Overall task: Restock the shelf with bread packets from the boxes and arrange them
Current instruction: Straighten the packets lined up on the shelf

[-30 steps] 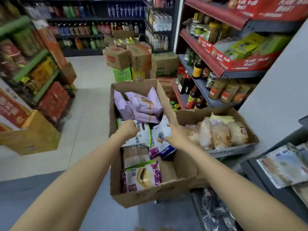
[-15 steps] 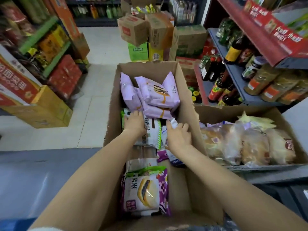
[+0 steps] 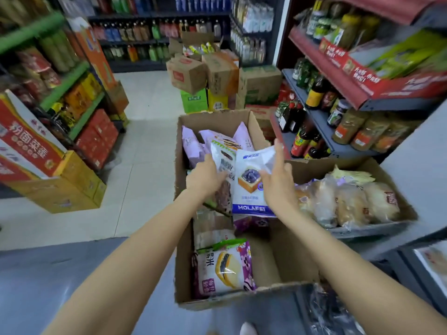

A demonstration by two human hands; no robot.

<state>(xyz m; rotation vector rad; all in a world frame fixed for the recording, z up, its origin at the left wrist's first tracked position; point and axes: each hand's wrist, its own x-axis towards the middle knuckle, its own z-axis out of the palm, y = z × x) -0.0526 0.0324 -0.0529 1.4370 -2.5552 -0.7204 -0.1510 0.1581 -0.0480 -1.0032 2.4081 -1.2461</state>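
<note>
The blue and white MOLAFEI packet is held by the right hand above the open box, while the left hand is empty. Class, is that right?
Not quite. The head view shows the left hand gripping a white packet too; the right hand does hold the MOLAFEI packet above the open box.

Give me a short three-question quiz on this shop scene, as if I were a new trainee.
1. True or false: the right hand holds the white and blue MOLAFEI packet.
2. What does the left hand grip?
3. Where do the clear-wrapped buns lie: A, in the tall cardboard box; B, in the low box to its right?

Key: 1 true. 2 a white packet with a dark picture. 3 B.
</note>
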